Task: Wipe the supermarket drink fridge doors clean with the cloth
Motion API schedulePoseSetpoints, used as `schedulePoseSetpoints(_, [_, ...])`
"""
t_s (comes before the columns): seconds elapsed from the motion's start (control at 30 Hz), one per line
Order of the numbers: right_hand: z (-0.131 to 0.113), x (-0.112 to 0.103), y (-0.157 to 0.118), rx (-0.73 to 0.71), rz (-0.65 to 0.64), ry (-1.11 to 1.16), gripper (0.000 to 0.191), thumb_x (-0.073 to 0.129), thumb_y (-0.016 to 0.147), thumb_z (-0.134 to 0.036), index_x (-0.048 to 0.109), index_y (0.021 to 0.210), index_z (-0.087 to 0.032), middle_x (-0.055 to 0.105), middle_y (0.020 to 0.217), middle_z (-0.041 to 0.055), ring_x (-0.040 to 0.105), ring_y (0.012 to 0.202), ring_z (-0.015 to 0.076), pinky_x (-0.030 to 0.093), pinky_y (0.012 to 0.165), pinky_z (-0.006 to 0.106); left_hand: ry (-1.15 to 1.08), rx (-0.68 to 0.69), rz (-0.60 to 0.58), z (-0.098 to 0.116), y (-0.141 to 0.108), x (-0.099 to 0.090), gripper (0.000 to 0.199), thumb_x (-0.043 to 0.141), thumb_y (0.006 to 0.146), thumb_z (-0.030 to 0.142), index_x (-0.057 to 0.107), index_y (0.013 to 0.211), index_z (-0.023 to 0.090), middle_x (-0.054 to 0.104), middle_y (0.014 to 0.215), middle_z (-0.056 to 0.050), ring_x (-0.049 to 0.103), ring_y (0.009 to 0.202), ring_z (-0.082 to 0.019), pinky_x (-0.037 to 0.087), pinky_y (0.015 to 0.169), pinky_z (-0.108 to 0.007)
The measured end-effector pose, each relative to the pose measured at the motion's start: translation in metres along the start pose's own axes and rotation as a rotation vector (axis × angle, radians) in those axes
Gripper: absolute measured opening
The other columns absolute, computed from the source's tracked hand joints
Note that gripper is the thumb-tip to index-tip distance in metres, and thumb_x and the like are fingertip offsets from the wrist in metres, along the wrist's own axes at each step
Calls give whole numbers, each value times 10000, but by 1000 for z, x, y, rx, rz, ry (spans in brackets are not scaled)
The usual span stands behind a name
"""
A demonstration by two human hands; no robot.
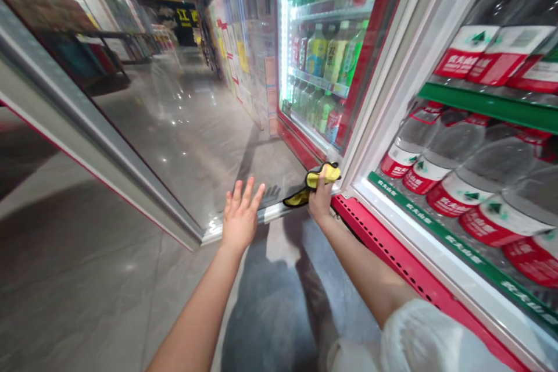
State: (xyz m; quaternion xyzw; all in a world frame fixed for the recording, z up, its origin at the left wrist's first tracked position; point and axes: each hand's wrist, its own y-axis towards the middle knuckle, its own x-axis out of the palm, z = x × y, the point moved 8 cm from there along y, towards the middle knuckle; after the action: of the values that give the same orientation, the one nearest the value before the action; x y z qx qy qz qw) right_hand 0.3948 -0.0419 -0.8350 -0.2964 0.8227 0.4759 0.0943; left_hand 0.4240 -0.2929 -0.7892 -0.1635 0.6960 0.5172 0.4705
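Observation:
A glass door (187, 128) of a drinks fridge stands swung out in front of me. My left hand (241, 218) is spread, palm toward the lower part of the pane, fingers apart and holding nothing; whether it touches the glass I cannot tell. Gripped in my right hand (321, 200) is a yellow cleaning cloth (325, 176) with dark edging, part of it hanging to the left. That hand is at the door's bottom corner on the hinge side, with the cloth against the frame (274, 212).
To the right, the fridge holds several water bottles (471, 192) with red and white labels on shelves with green edges (488, 107). Below them runs a red perforated base panel (383, 244). Another lit drinks fridge (326, 52) and stacked boxes (270, 93) show through the glass. Grey floor (87, 279) lies left.

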Motion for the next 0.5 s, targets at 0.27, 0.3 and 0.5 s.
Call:
schedulePoseSetpoints(0.27, [10,-5,28,-47,108,-17,1023,364,679,24,156,1650,-219,422,1569,166,492,1406,269,417,1172,472,30,22,12,-4,-1,4,846,522,846,34,286,1594,349,141,1696,-30,-14,1581,-322,142,1233,-709])
schedulePoseSetpoints(0.3, [16,-7,27,-16,148,-17,1029,348,675,32,130,1653,-203,433,1553,183,511,1387,272,429,1157,477,32,28,19,-3,-1,3,863,522,847,31,255,1600,357,132,1696,-27,-19,1579,-319,145,1233,-708])
schedulePoseSetpoints(0.5, [13,4,18,68,225,-10,1003,360,719,17,14,1649,-132,378,1536,293,503,1383,347,494,1054,566,-1,33,128,19,-3,-2,975,549,861,39,29,1630,335,-57,1695,-58,-90,1564,-346,128,1231,-717])
